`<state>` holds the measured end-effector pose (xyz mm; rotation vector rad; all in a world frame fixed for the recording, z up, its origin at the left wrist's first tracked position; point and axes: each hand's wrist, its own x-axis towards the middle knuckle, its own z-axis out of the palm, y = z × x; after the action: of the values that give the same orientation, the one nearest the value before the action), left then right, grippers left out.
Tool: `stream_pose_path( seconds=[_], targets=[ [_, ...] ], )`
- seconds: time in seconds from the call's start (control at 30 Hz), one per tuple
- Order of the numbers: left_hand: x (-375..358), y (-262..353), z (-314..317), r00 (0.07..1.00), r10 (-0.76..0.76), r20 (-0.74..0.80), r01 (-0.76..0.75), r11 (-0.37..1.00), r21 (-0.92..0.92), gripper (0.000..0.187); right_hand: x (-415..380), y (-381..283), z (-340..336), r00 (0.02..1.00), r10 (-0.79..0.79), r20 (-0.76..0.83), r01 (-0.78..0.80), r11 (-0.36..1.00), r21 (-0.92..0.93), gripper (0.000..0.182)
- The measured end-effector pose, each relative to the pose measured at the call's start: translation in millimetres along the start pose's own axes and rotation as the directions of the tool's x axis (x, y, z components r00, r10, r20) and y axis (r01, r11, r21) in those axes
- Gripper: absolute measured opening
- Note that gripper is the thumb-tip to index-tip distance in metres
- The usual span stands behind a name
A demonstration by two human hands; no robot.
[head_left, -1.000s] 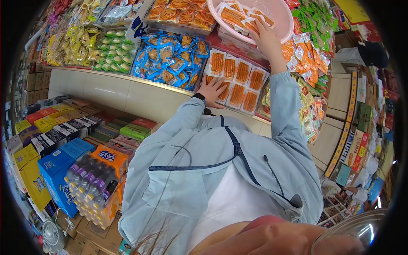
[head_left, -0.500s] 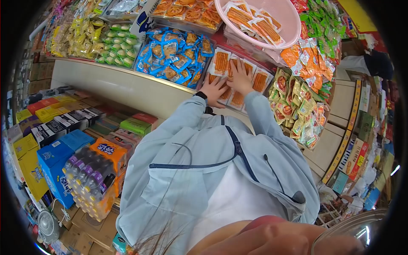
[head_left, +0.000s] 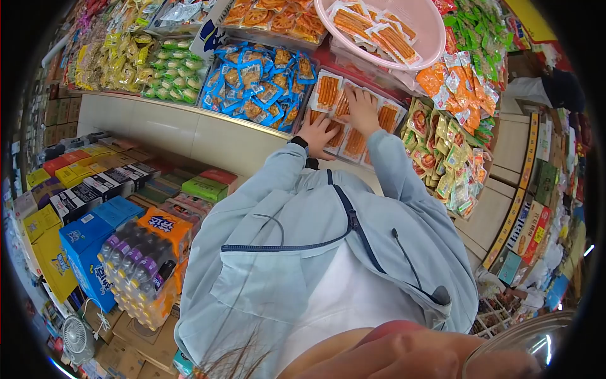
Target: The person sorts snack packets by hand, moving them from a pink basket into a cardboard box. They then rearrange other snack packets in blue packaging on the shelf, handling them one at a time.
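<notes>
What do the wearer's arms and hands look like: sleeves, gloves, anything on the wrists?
Long, loose, pale-blue jacket sleeves, the left sleeve and right sleeve matching, with no markings or cables that I can make out. Left hand and right hand are ungloved. A black wristband, possibly a watch, is on the left wrist; none shows on the right.

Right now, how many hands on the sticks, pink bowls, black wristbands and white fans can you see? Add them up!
Hands, left hand and right hand: 2
Pink bowl: 1
Black wristband: 1
White fan: 1
Total: 5
</notes>
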<state>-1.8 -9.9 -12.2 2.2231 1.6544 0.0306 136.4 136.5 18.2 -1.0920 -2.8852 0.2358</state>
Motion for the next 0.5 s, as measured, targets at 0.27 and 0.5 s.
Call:
stream_pose_path(
  seconds=[0.27,0.5],
  targets=[
    [2.0,-1.3,3.0,1.000,-0.009,-0.015,0.009,1.000,-0.014,0.101,-35.2,-9.9,5.4,0.974,0.052,-0.219,-0.031,0.995,0.097,0.048],
    [1.8,-0.6,2.3,1.000,-0.008,-0.003,0.008,1.000,0.000,0.100,-18.8,-0.9,-89.5,0.901,0.216,-0.377,0.074,0.780,0.622,0.030]
  ],
)
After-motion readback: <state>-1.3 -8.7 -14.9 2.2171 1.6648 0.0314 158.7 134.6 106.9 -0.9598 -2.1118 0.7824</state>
